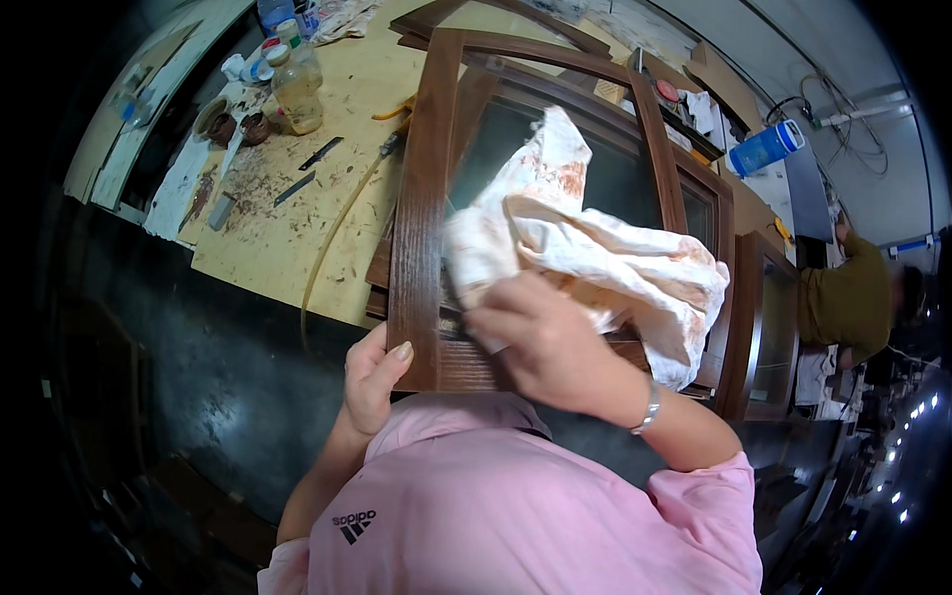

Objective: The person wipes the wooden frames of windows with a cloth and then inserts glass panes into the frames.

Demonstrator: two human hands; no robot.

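Observation:
A dark brown wooden cabinet door frame (pixel 418 228) with an arched top and a glass pane (pixel 501 149) lies in front of me on other frames. My left hand (pixel 372 377) grips its near left corner, the thumb on top and the fingers underneath. Over the pane and the near rail is a white cloth (pixel 615 253) with reddish-brown stains, bunched and trailing to the right. My right hand (pixel 540 337) is closed on the cloth at the near end of the frame, its fingers blurred by motion.
On the yellowish table (pixel 342 213) stand a plastic bottle (pixel 296 94) and small brown-stained pots (pixel 255 127). Two dark blades (pixel 295 188) and a hose (pixel 347 213) lie nearby. At right are a blue bottle (pixel 764 149), another framed door (pixel 769 327) and a person (pixel 848 302) in olive clothing.

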